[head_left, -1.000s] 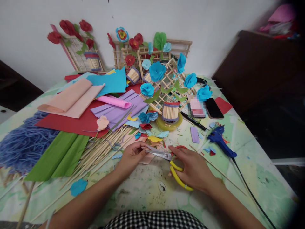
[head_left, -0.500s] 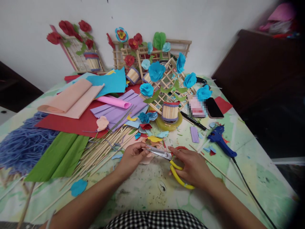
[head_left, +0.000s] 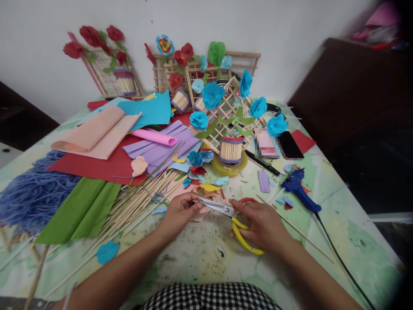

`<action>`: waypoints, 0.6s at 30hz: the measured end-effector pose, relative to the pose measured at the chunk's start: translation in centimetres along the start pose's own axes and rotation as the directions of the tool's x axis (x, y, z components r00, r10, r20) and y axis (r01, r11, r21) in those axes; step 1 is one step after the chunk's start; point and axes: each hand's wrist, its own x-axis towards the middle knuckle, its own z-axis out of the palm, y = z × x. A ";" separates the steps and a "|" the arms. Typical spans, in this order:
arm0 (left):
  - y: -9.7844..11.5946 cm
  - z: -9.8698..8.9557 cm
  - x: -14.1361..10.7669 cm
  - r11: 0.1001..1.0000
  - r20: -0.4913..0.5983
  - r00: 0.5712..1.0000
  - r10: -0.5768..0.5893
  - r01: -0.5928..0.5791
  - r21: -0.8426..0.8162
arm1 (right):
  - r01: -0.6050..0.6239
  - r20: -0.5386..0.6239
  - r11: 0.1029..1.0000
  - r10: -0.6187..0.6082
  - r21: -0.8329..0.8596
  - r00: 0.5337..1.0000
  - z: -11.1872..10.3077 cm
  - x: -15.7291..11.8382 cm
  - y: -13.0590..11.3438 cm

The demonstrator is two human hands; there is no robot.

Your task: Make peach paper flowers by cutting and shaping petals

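Note:
My right hand (head_left: 261,224) is closed round the handles of scissors (head_left: 240,230), one yellow and one red. Their blades point left, slightly parted, with the tips at the fingertips of my left hand (head_left: 183,211). That hand is pinched closed on a small peach paper piece (head_left: 200,214), partly hidden by fingers and blades. Just beyond lie paper scraps and a yellow paper petal (head_left: 209,187). A blue-flowered stick trellis (head_left: 230,116) with a small stick pot (head_left: 231,150) stands behind, by a yellow roll of tape (head_left: 222,170).
Left lie thin sticks (head_left: 145,198), green crepe paper (head_left: 77,211), blue yarn (head_left: 35,189), peach paper (head_left: 97,131) and purple paper (head_left: 161,146). Right are a blue glue gun (head_left: 298,187) with its cord, a phone (head_left: 291,145) and a black pen (head_left: 263,162). More flowered trellises (head_left: 193,82) lean against the wall.
Both hands stay almost in place, with the blades at the left fingertips. The whole view has shifted very slightly.

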 end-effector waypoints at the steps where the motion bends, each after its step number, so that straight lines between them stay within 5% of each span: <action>1: 0.0 0.0 0.0 1.000 0.002 1.000 -0.003 0.003 0.005 | -0.001 -0.005 1.000 0.001 -0.011 1.000 0.1 -0.1 0.1; 7: 0.0 0.0 -0.1 0.998 0.022 1.000 -0.002 0.001 0.056 | -0.003 -0.023 0.999 0.002 -0.054 1.000 0.3 -0.2 0.6; 14: -0.4 -0.3 0.2 0.986 -0.060 0.997 -0.048 0.038 -0.163 | -0.317 -0.157 0.928 0.289 -0.194 0.944 -0.4 0.0 2.6; 18: -0.5 -0.3 0.3 0.974 -0.062 0.998 -0.016 0.001 -0.225 | -0.308 -0.168 0.927 0.275 -0.215 0.946 -0.5 -0.4 4.7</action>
